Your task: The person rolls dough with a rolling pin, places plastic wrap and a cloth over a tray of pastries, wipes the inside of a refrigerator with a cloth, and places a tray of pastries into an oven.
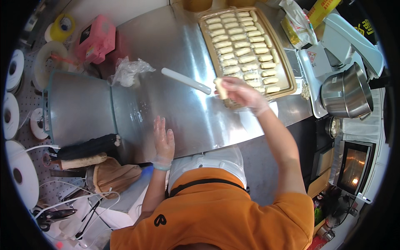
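Observation:
My right hand (pixel 243 93), in a thin clear glove, is shut on a pale oblong dough piece (pixel 220 88) at the near corner of a brown baking tray (pixel 291 83). The tray holds several rows of similar dough pieces (pixel 241 43) on a clear sheet. My left hand (pixel 163 141), also gloved, lies flat with fingers apart on the steel table (pixel 183 112) and holds nothing. A white rolling pin (pixel 186 81) rests on the table just left of my right hand.
A crumpled clear plastic bag (pixel 129 70) and a pink box (pixel 96 39) lie at the table's far left. A stand mixer with a steel bowl (pixel 346 89) stands on the right, above a lit oven (pixel 354 166). Tape rolls (pixel 18 175) and tools hang at left.

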Demonstrator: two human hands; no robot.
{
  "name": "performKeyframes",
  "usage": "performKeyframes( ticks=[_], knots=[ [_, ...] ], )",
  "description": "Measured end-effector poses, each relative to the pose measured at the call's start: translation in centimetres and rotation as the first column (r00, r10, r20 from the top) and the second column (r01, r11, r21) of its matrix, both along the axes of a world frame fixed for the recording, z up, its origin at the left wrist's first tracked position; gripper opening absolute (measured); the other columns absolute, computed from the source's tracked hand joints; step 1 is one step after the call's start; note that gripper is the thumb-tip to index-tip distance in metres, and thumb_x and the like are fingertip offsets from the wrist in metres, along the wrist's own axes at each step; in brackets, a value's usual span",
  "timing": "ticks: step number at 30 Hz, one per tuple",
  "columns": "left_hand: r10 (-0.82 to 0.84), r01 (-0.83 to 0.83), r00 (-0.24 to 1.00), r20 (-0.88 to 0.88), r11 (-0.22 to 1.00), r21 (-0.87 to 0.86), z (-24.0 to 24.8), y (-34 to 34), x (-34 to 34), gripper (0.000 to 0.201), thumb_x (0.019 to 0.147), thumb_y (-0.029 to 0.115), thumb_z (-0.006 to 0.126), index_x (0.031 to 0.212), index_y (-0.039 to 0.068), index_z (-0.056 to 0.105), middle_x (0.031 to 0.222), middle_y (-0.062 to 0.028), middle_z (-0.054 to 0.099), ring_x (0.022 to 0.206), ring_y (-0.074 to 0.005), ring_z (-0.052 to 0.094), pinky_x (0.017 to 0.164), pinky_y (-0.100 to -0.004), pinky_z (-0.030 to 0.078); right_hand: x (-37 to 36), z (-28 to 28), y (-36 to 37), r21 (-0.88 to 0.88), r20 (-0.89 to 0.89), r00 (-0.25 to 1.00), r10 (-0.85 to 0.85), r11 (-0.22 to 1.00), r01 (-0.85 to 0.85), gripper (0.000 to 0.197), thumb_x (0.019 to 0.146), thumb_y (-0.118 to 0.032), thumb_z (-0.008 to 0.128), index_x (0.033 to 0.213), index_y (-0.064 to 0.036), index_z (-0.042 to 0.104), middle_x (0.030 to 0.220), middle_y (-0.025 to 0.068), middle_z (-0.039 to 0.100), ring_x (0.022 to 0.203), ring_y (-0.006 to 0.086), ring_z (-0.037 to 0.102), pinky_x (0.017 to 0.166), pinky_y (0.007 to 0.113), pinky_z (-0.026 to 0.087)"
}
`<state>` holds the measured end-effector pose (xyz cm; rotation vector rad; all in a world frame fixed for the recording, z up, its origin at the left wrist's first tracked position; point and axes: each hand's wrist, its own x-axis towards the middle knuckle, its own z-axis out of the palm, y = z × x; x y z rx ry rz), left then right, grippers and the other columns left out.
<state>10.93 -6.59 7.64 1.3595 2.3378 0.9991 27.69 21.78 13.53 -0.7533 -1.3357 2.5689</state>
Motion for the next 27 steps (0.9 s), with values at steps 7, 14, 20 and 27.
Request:
performKeyframes(
  ticks=[7,14,20,27],
  knots=[
    [-0.064,0.064,0.998,0.002,0.996,-0.054,-0.3,5.7,5.2,0.044,0.093,0.022,0.041,0.128,-0.004,0.04,0.139,-0.0238,0.03,0.129,-0.0406,0.028,0.106,-0.0452,0.022,16.0,-3.7,11.6,0.958,0.25,0.572,-0.781,0.286,-0.027,0.039,0.079,-0.023,0.064,0.109,0.0021,0.057,0.082,0.0176,0.063,0.074,0.0302,0.061,0.069,0.035,0.049],
    [-0.111,0.109,0.994,-0.021,0.99,-0.087,1.2,13.1,10.1,0.042,0.091,0.02,0.045,0.126,-0.003,0.042,0.137,-0.0238,0.033,0.128,-0.0414,0.029,0.106,-0.0449,0.023,15.1,-7.3,13.1,0.821,0.201,0.517,-0.832,-0.145,-0.553,0.03,0.079,-0.021,0.063,0.1,-0.0003,0.057,0.081,0.014,0.059,0.08,0.0308,0.055,0.071,0.038,0.046],
    [0.074,-0.054,0.964,0.257,0.995,-0.084,-2.5,17.4,11.4,0.037,0.091,0.02,0.047,0.118,-0.005,0.049,0.117,-0.0216,0.051,0.104,-0.0319,0.052,0.09,-0.0354,0.041,17.1,-4.7,13.3,0.909,0.17,0.615,-0.77,-0.118,-0.4,0.037,0.078,-0.021,0.062,0.108,0.0004,0.055,0.102,0.0164,0.051,0.091,0.032,0.051,0.079,0.041,0.043],
    [0.271,-0.288,0.557,0.785,0.95,-0.124,-7.5,21.0,10.7,0.026,0.09,0.015,0.05,0.106,-0.004,0.058,0.089,-0.0069,0.063,0.081,-0.0135,0.058,0.073,-0.0254,0.046,21.1,-6.3,15.8,0.959,0.269,0.599,-0.754,0.153,-0.237,0.029,0.091,-0.023,0.046,0.08,0.0028,0.055,0.069,0.0279,0.056,0.063,0.0452,0.054,0.058,0.048,0.042]
  ],
)
